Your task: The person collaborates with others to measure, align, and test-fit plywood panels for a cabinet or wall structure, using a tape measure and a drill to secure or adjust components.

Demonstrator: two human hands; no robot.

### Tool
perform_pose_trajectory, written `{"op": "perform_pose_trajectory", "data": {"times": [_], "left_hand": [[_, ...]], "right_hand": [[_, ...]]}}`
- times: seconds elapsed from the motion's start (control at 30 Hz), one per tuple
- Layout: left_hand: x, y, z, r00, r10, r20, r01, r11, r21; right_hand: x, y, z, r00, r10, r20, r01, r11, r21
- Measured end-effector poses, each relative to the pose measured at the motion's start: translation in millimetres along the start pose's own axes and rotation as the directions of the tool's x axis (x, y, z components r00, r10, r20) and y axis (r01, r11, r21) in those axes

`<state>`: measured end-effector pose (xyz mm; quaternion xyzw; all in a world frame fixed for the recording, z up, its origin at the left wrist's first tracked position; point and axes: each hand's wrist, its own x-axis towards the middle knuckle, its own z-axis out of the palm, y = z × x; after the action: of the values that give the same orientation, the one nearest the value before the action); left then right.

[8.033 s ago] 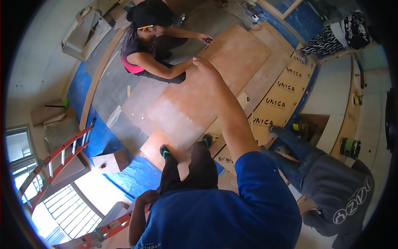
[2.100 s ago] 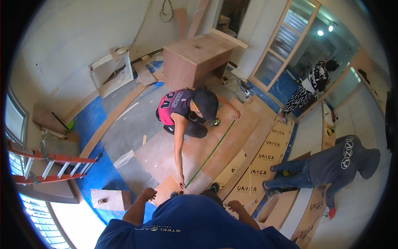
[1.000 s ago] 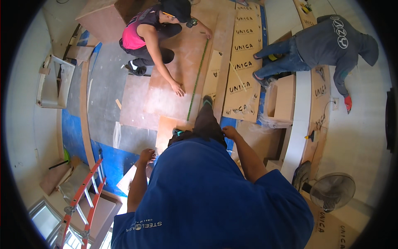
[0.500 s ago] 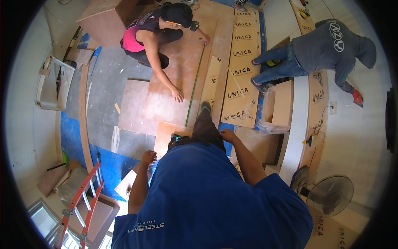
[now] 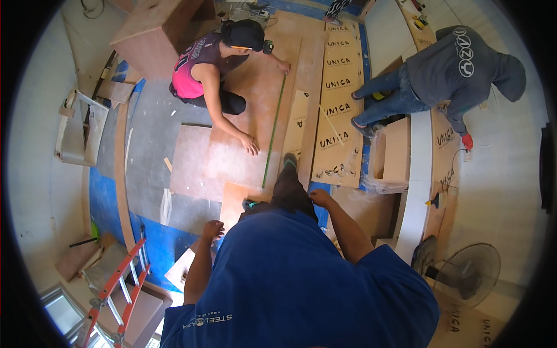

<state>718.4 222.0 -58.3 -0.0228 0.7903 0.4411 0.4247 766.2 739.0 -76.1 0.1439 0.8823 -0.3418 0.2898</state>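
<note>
My left hand [image 5: 213, 229] hangs beside my left hip, its fingers loosely curled and nothing visible in them. Close to my right thigh is my right hand [image 5: 319, 198], also curled, with no object showing. Ahead, a plywood sheet [image 5: 232, 156] lies on the floor with a green measuring tape [image 5: 274, 127] stretched along it. A crouching person in a pink and dark sleeveless top [image 5: 200, 64] has one hand at the tape's far end and the other hand [image 5: 250, 145] over the board. My foot [image 5: 289, 159] is near the tape's close end.
Printed brown boards [image 5: 339, 69] lie along the floor. On the right, another person in a grey hooded top [image 5: 449, 69] bends over a long counter [image 5: 420, 156]. A fan [image 5: 467, 272] stands at lower right, a red stepladder [image 5: 119, 272] at lower left, and a wooden cabinet [image 5: 148, 35] at back left.
The person on the right has drawn the red-gloved hand down and nearer the counter. The crouching person has barely shifted. My hands stay at my sides; the whole view has tilted slightly.
</note>
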Motion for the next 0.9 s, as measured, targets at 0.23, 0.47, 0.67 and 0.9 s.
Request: {"op": "perform_pose_trajectory", "data": {"times": [0.23, 0.47, 0.67, 0.9], "left_hand": [[2.0, 5.7, -1.2, 0.995, -0.087, -0.039, 0.086, 0.996, -0.017], [-7.4, 15.6, 6.1, 0.991, -0.128, -0.034, 0.126, 0.991, -0.049], [-1.4, -8.0, 18.9, 1.0, -0.022, -0.02, 0.021, 0.999, -0.026], [1.1, -2.6, 19.4, 0.997, -0.065, -0.042, 0.065, 0.998, 0.009]], "right_hand": [[6.2, 0.4, 1.0, 0.999, -0.03, -0.036, 0.03, 0.999, 0.021], [8.7, 8.8, 4.2, 1.0, -0.008, -0.004, 0.009, 0.999, 0.031], [2.4, 7.7, 3.7, 1.0, -0.012, -0.013, 0.012, 1.0, 0.023], [-0.2, 8.1, 3.8, 1.0, 0.028, 0.005, -0.028, 0.999, 0.038]]}}
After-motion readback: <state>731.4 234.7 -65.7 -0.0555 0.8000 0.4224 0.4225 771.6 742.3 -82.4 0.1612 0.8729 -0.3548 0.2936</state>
